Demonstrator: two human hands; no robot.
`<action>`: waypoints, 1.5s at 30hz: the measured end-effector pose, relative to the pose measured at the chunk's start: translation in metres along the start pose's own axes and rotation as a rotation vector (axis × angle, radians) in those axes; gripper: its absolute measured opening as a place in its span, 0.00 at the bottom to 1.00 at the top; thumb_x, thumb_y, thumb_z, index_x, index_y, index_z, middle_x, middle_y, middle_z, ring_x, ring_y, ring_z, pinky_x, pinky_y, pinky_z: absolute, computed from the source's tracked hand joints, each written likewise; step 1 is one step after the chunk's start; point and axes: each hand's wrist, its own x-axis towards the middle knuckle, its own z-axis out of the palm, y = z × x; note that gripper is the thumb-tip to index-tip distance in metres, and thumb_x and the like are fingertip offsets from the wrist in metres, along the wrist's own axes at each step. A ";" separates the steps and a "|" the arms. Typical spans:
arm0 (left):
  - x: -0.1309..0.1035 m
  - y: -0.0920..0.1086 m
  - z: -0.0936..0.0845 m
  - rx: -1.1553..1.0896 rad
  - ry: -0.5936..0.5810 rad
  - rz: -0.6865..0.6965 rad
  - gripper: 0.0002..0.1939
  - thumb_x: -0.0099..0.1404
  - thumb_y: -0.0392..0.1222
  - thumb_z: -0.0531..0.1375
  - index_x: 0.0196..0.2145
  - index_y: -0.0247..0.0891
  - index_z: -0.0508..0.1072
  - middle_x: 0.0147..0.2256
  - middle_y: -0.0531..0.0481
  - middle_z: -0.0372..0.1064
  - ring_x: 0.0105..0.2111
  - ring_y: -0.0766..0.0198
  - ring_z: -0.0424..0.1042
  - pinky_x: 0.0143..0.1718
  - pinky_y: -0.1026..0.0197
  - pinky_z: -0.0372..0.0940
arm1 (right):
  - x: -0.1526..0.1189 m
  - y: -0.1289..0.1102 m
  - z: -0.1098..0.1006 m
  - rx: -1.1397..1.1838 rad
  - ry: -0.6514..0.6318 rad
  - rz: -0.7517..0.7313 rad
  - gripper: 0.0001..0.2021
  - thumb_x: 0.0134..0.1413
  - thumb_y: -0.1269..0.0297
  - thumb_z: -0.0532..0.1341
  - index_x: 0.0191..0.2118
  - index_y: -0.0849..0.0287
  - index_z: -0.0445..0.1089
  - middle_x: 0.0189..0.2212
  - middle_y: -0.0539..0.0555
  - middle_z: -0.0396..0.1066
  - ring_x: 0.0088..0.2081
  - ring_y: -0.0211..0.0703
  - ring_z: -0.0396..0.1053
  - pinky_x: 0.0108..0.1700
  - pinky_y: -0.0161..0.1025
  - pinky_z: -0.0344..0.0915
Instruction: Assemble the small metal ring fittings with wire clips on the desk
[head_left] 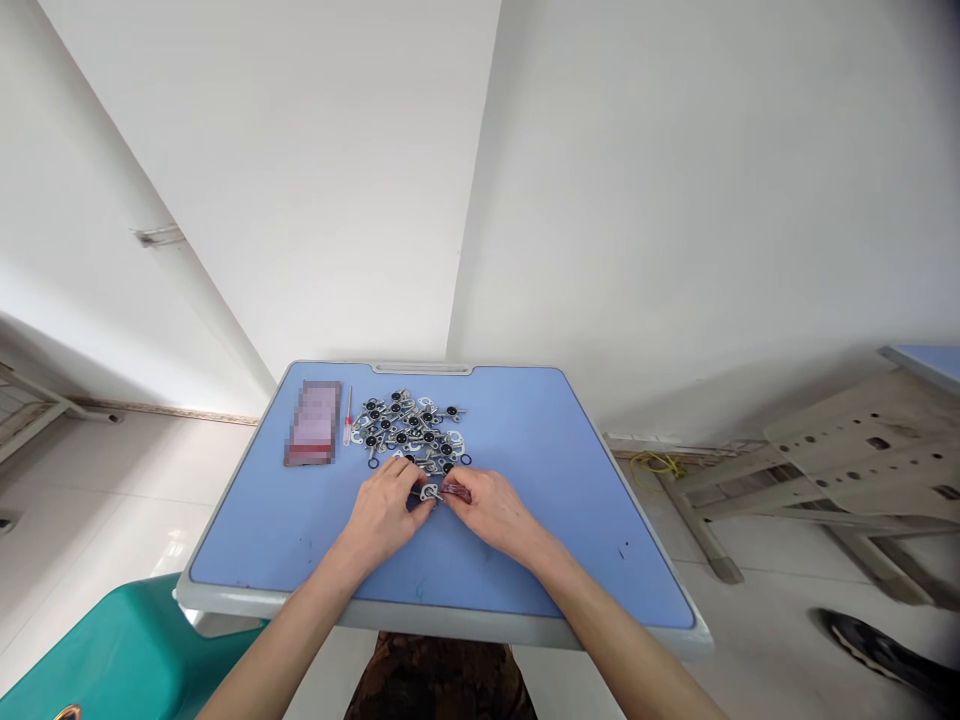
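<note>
My left hand (pixel 385 507) is closed on a small metal fitting with a flat, holed flange (pixel 428 492), held just above the blue desk top (pixel 525 560). From the right, my right hand (pixel 491 507) grips a screwdriver-like tool with a dark red handle (pixel 456 491). Its thin end meets or nearly meets the flange; contact is too small to make out. Right behind both hands lies a loose pile of similar metal fittings with black round parts (pixel 401 437). A black ring (pixel 466 460) rests at the pile's right edge, near my right fingers.
Left of the pile lies a screwdriver with a red and clear handle (pixel 348 425), beside a blurred rectangular item (pixel 313 420). A teal stool (pixel 120 650) stands at the lower left. White walls rise behind the desk. Another desk's frame (pixel 840 470) is at the right.
</note>
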 end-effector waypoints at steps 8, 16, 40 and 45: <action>0.000 0.004 -0.005 0.001 -0.059 0.046 0.06 0.60 0.38 0.60 0.36 0.40 0.68 0.36 0.50 0.67 0.38 0.59 0.66 0.39 0.57 0.63 | -0.002 -0.001 0.002 -0.011 0.003 0.018 0.03 0.51 0.71 0.57 0.28 0.59 0.66 0.23 0.49 0.68 0.25 0.36 0.62 0.28 0.32 0.51; 0.002 0.005 -0.006 -0.072 -0.116 0.016 0.03 0.61 0.37 0.60 0.34 0.39 0.68 0.35 0.50 0.68 0.37 0.60 0.66 0.39 0.58 0.63 | -0.007 -0.005 0.003 -0.044 0.000 0.054 0.04 0.51 0.71 0.56 0.27 0.58 0.65 0.22 0.49 0.67 0.24 0.36 0.61 0.26 0.33 0.49; -0.005 0.009 -0.004 -0.105 -0.196 -0.046 0.01 0.63 0.36 0.58 0.32 0.39 0.67 0.33 0.50 0.67 0.35 0.59 0.65 0.36 0.57 0.62 | -0.017 -0.002 0.009 -0.047 -0.039 0.076 0.06 0.50 0.72 0.55 0.24 0.57 0.60 0.19 0.47 0.65 0.22 0.37 0.62 0.25 0.34 0.48; -0.007 0.010 -0.002 -0.092 -0.179 -0.058 0.01 0.63 0.36 0.57 0.32 0.39 0.67 0.33 0.49 0.67 0.36 0.59 0.65 0.37 0.57 0.63 | -0.017 -0.003 0.009 -0.058 -0.027 0.073 0.06 0.51 0.71 0.55 0.25 0.57 0.61 0.19 0.47 0.65 0.22 0.37 0.62 0.25 0.34 0.47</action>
